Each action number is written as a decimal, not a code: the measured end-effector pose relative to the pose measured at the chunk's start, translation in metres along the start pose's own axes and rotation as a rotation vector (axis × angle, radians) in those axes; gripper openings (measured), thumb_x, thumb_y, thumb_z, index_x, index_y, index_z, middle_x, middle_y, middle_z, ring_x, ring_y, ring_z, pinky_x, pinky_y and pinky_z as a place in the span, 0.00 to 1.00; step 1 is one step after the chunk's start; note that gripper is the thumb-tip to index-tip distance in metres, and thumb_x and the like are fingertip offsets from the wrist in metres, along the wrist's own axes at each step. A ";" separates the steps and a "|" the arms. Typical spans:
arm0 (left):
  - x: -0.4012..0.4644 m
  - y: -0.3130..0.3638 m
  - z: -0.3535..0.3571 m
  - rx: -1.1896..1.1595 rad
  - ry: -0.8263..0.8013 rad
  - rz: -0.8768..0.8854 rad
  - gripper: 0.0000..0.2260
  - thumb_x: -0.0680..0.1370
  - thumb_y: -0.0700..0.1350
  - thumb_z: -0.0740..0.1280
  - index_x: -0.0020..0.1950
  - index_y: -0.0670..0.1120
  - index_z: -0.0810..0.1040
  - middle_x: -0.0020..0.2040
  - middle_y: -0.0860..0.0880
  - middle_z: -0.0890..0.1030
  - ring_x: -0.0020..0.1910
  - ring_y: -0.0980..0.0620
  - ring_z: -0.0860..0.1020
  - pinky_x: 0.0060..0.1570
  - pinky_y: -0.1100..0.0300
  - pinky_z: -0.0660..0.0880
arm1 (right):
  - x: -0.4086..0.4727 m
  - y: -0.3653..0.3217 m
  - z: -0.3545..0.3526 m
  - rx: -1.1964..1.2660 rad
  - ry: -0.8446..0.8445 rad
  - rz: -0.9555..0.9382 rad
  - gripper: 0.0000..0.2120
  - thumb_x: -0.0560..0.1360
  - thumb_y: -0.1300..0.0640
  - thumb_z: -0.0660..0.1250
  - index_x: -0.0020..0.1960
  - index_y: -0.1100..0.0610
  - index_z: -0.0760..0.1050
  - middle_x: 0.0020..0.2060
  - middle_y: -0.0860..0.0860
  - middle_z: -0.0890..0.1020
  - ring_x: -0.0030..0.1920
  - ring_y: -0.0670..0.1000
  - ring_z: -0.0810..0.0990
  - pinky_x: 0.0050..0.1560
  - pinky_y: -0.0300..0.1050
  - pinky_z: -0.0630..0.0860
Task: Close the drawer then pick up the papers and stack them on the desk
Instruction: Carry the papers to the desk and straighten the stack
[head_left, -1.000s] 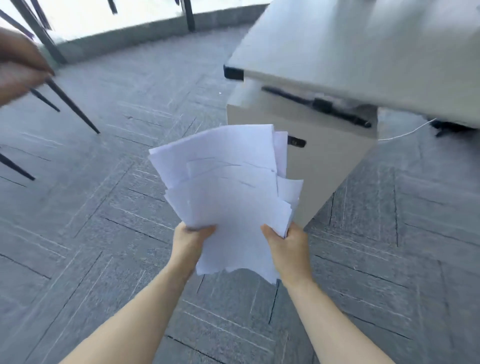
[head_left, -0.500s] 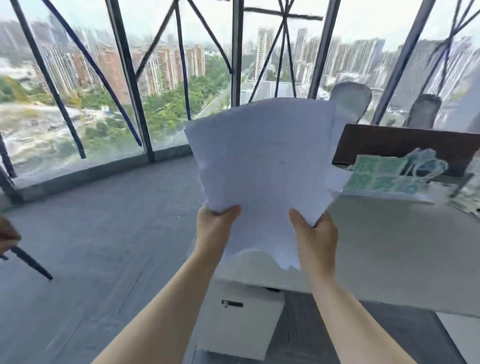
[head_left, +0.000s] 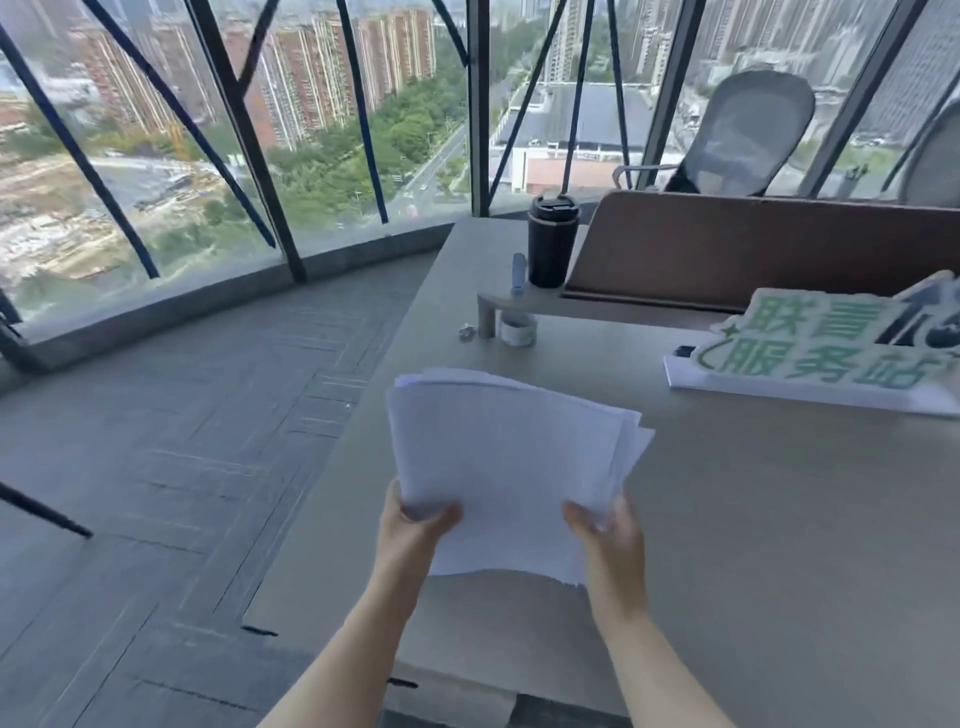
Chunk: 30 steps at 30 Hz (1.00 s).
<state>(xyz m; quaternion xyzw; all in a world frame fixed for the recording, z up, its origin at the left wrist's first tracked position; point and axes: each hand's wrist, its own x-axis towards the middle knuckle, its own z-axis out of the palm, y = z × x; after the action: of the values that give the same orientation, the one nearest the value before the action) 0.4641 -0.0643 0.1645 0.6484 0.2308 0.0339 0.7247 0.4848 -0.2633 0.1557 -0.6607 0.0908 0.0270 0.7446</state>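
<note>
Two hands clamped on papers (head_left: 511, 467) above smooth grey desk (head_left: 779, 519), left hand (head_left: 415, 525) and right hand (head_left: 608, 535) each pinching a lower corner, sheets white, loosely fanned and bowed, cutout sign (head_left: 821, 348) lying flat beyond, black cylindrical cup (head_left: 552, 241) upright on shelf (head_left: 597, 306).

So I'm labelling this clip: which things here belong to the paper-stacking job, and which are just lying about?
Job: papers, held by left hand and right hand; desk.

Lying about: black tumbler, green sign, tape roll, brown divider, office chair.
</note>
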 end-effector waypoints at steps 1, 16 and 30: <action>0.006 0.000 0.005 0.001 -0.002 -0.020 0.24 0.64 0.41 0.76 0.58 0.52 0.76 0.51 0.52 0.84 0.48 0.56 0.83 0.42 0.61 0.79 | 0.009 0.000 0.004 0.005 -0.015 0.019 0.13 0.74 0.62 0.69 0.57 0.52 0.78 0.48 0.44 0.87 0.50 0.50 0.85 0.48 0.41 0.81; 0.166 0.047 -0.038 0.387 0.151 -0.052 0.11 0.67 0.40 0.68 0.46 0.34 0.74 0.39 0.43 0.78 0.36 0.47 0.74 0.34 0.56 0.70 | 0.146 -0.020 0.112 -0.580 -0.078 0.137 0.12 0.73 0.63 0.57 0.52 0.54 0.75 0.44 0.51 0.81 0.41 0.56 0.78 0.38 0.46 0.70; 0.282 0.007 -0.084 0.818 0.146 -0.208 0.06 0.70 0.41 0.63 0.47 0.45 0.71 0.42 0.47 0.77 0.37 0.45 0.75 0.32 0.57 0.66 | 0.228 0.062 0.184 -0.835 -0.120 0.393 0.12 0.73 0.58 0.56 0.54 0.52 0.71 0.47 0.51 0.81 0.44 0.57 0.82 0.44 0.52 0.81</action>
<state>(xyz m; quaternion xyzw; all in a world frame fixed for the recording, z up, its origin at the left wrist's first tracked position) 0.6851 0.1127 0.0849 0.8517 0.3401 -0.0877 0.3890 0.7167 -0.0921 0.0767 -0.8715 0.1524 0.2399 0.3997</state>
